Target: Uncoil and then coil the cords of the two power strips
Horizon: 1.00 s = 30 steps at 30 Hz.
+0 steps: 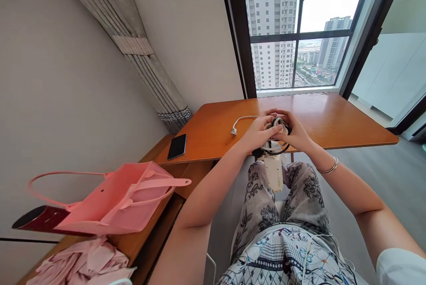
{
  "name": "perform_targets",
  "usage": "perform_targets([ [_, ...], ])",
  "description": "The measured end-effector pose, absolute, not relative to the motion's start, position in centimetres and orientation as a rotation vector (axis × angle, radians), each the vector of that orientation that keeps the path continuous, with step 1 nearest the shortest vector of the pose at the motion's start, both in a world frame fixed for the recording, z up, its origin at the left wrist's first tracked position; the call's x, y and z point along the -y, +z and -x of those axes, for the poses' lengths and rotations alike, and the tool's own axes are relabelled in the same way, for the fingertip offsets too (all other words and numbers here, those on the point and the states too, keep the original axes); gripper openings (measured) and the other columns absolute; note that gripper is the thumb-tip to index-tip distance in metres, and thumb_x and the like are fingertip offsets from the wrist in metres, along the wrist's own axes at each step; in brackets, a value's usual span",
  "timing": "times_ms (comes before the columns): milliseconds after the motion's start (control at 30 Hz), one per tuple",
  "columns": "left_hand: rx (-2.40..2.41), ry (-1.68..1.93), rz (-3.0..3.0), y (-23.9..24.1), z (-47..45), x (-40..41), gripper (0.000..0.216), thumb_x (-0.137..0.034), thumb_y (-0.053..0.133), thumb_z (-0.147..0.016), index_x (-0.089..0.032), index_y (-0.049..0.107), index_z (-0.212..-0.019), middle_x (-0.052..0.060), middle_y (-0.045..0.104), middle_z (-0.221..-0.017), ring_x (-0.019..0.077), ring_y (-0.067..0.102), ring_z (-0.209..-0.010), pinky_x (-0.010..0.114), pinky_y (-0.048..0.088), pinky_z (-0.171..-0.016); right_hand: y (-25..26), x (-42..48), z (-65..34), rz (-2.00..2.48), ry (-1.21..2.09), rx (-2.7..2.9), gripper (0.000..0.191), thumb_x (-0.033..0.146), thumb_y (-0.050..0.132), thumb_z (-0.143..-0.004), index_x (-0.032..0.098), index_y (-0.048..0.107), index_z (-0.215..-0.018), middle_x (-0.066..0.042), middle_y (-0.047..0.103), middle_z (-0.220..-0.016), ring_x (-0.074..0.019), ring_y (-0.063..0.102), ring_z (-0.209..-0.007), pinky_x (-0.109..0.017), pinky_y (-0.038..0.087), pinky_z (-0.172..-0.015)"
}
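Over the near edge of the wooden table (216, 118), both of my hands are closed around a bundle of looped black and white cables (281, 132). My left hand (261, 130) grips the bundle from the left, its thumb laid across the loops. My right hand (297, 132) curls around the other side, and the fingertips of both hands meet at the top. A white cord with a plug (234, 132) lies on the table to the left and runs toward my hands. Just below the bundle, a long cream-coloured object (274, 174) hangs between my knees; its kind is unclear.
A black phone (177, 146) lies at the table's left corner. On the lower wooden surface at left are a pink bag (133, 196), a dark red object (40, 218) and crumpled pink cloth (80, 263). A window (296, 36) stands behind the table, a gathered curtain (146, 67) left of it.
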<state>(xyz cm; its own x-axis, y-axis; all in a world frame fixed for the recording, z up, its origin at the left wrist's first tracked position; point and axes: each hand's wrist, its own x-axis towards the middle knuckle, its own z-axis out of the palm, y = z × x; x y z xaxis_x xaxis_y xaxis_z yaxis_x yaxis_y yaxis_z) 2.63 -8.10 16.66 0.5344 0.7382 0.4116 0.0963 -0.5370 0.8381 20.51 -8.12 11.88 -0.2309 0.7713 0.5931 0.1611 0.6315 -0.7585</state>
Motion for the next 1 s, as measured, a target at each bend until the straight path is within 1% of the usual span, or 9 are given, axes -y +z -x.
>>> perform_targets([
  [133, -0.688, 1.079, -2.08, 16.7, -2.6, 7.6, 0.028, -0.047, 0.069, -0.085, -0.019, 0.073, -0.089, 0.012, 0.05, -0.148, 0.0311, 0.036, -0.147, 0.043, 0.036, -0.118, 13.3, 8.1, -20.2, 0.839, 0.631, 1.772, 0.081, 0.048, 0.088, -0.062, 0.024, 0.052, -0.13, -0.008, 0.071, -0.115, -0.0257, 0.067, -0.107, -0.042, 0.051, -0.097],
  [233, -0.663, 1.16, -1.874, 16.3, -3.0, 7.0, 0.027, -0.046, 0.071, -0.083, -0.02, 0.073, -0.085, 0.009, 0.053, -0.146, 0.0301, 0.041, -0.143, 0.039, 0.042, -0.112, 14.4, 8.3, -20.2, 0.879, 0.498, 1.937, 0.081, 0.043, 0.088, -0.061, 0.023, 0.051, -0.131, -0.01, 0.07, -0.12, -0.0276, 0.067, -0.107, -0.046, 0.05, -0.098],
  [367, -0.6, 1.244, -1.396, 16.2, -3.9, 6.3, 0.026, -0.04, 0.074, -0.078, -0.017, 0.073, -0.091, 0.009, 0.07, -0.113, 0.0246, 0.064, -0.115, 0.036, 0.051, -0.099, 14.4, 8.0, -19.7, 0.899, 0.286, 2.033, 0.09, 0.047, 0.088, -0.063, 0.021, 0.048, -0.139, -0.015, 0.062, -0.134, -0.0335, 0.061, -0.12, -0.053, 0.044, -0.106],
  [533, -0.527, 1.219, -1.252, 17.4, -3.9, 6.7, 0.028, -0.031, 0.077, -0.076, -0.015, 0.072, -0.099, 0.005, 0.071, -0.091, 0.0184, 0.068, -0.092, 0.035, 0.053, -0.093, 11.7, 7.6, -19.3, 0.681, 0.474, 1.778, 0.111, 0.072, 0.068, -0.076, 0.025, 0.013, -0.16, -0.018, 0.043, -0.153, -0.0292, 0.05, -0.137, -0.046, 0.044, -0.11],
  [633, -0.562, 1.214, -1.212, 18.5, -3.6, 6.7, 0.023, -0.026, 0.075, -0.077, -0.014, 0.071, -0.096, 0.003, 0.069, -0.081, 0.0165, 0.068, -0.082, 0.032, 0.055, -0.085, 9.7, 7.8, -19.4, 0.599, 0.573, 1.689, 0.136, 0.09, 0.063, -0.062, 0.025, -0.004, -0.161, -0.02, 0.025, -0.163, -0.0305, 0.036, -0.148, -0.049, 0.037, -0.117],
  [733, -0.57, 1.215, -1.187, 19.1, -3.6, 6.6, 0.015, -0.024, 0.074, -0.078, -0.014, 0.069, -0.087, 0.002, 0.065, -0.075, 0.0163, 0.066, -0.076, 0.032, 0.056, -0.079, 8.4, 8.1, -19.3, 0.63, 0.769, 1.747, 0.137, 0.085, 0.074, -0.054, 0.025, 0.012, -0.16, -0.019, 0.037, -0.157, -0.0327, 0.04, -0.144, -0.052, 0.039, -0.114],
  [833, -0.536, 1.202, -1.198, 19.2, -3.9, 6.8, 0.014, -0.023, 0.074, -0.077, -0.013, 0.07, -0.086, 0.004, 0.067, -0.08, 0.0172, 0.066, -0.079, 0.034, 0.055, -0.079, 8.1, 7.9, -19.4, 0.712, 1.03, 1.791, 0.101, 0.066, 0.085, -0.058, 0.023, 0.049, -0.142, -0.014, 0.065, -0.126, -0.029, 0.063, -0.115, -0.047, 0.053, -0.098],
  [900, -0.505, 1.177, -1.227, 19.3, -4.3, 7.1, 0.016, -0.024, 0.073, -0.078, -0.013, 0.071, -0.09, 0.006, 0.069, -0.086, 0.0189, 0.067, -0.085, 0.035, 0.055, -0.083, 8.5, 7.4, -19.5, 0.761, 1.087, 1.756, 0.075, 0.06, 0.086, -0.061, 0.021, 0.064, -0.121, -0.008, 0.07, -0.105, -0.0241, 0.066, -0.097, -0.042, 0.057, -0.088],
  [1000, -0.458, 1.11, -1.288, 19.6, -4.7, 7.5, 0.02, -0.028, 0.072, -0.079, -0.012, 0.073, -0.092, 0.008, 0.071, -0.091, 0.0224, 0.068, -0.094, 0.037, 0.054, -0.089, 9.3, 6.7, -19.5, 0.766, 1.055, 1.673, 0.05, 0.061, 0.082, -0.066, 0.019, 0.071, -0.092, -0.005, 0.069, -0.087, -0.021, 0.065, -0.085, -0.04, 0.057, -0.081],
])
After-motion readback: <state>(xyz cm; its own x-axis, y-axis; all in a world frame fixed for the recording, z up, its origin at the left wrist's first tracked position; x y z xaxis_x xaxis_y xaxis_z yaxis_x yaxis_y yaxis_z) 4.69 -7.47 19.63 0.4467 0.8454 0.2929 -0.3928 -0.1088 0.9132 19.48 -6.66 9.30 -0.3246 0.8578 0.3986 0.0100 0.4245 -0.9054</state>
